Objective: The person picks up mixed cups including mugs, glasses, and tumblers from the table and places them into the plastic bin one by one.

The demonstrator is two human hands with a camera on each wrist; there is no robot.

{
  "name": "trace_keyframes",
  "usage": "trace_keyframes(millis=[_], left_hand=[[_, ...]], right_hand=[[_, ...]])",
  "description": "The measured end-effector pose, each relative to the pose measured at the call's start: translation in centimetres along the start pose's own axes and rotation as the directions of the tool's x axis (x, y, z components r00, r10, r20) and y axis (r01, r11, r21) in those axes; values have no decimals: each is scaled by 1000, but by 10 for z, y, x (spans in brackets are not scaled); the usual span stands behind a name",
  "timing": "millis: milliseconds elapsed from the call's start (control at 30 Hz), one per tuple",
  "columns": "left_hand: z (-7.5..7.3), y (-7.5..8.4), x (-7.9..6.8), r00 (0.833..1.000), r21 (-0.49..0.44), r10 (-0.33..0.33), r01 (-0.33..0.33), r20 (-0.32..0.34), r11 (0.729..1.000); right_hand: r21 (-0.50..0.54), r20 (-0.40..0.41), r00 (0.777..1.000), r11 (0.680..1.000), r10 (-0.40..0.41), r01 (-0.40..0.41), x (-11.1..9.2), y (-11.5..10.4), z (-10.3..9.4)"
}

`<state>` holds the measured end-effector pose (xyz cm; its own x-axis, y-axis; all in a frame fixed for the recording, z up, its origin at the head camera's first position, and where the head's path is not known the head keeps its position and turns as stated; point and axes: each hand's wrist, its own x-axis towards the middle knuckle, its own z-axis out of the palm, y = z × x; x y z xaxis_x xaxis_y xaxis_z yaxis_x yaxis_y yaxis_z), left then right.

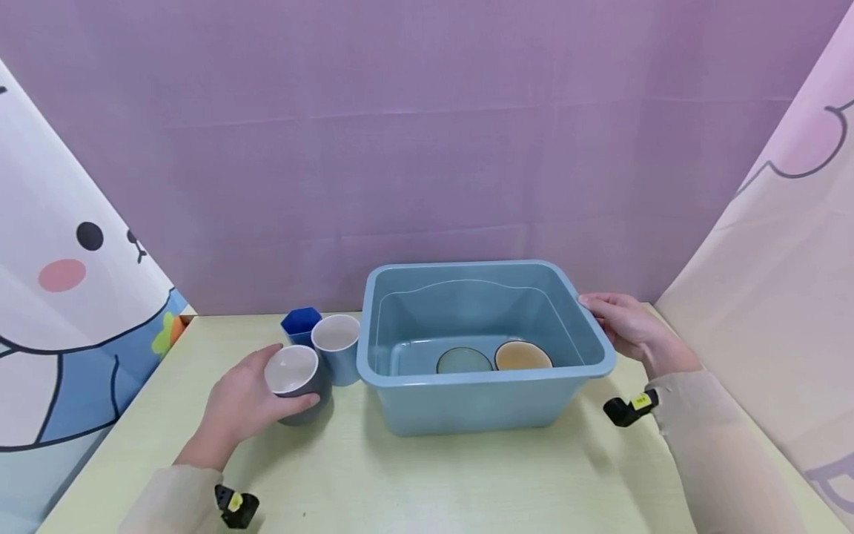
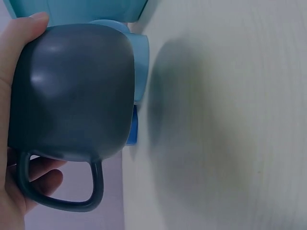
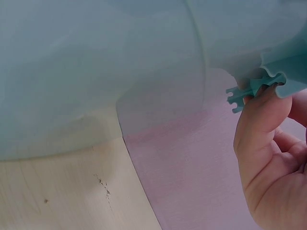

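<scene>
My left hand [image 1: 242, 397] grips a dark grey mug [image 2: 72, 91] with a white inside, its thumb and fingers on opposite sides near the rim. The mug's handle shows in the left wrist view, where the mug seems to hang just off the table above its shadow. Right behind it stand a light blue cup [image 1: 338, 348] and a small dark blue hexagonal cup [image 1: 302, 324]. My right hand [image 1: 627, 330] pinches the right rim of a blue plastic basin [image 1: 467, 404]; in the right wrist view, the thumb [image 3: 264, 115] lies at the rim's ribbed underside.
Inside the basin are a greenish round dish [image 1: 464, 361] and a yellow-orange one with a dark rim [image 1: 523, 356], their lower parts hidden by the front wall. The pale wooden table [image 1: 427, 482] meets a purple cloth [image 1: 427, 148] behind. Printed cloths hang at both sides.
</scene>
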<state>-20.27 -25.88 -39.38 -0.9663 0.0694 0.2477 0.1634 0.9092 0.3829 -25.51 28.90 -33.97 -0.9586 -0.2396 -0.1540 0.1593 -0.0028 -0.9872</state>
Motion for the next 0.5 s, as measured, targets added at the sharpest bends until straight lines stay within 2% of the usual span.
trace_keyframes(millis=[500], left_hand=[[-21,17,0,997,-15,61,-61,-39,998]], right_hand=[[-2,-5,1000,1000,3,-3,-2,-1,2]])
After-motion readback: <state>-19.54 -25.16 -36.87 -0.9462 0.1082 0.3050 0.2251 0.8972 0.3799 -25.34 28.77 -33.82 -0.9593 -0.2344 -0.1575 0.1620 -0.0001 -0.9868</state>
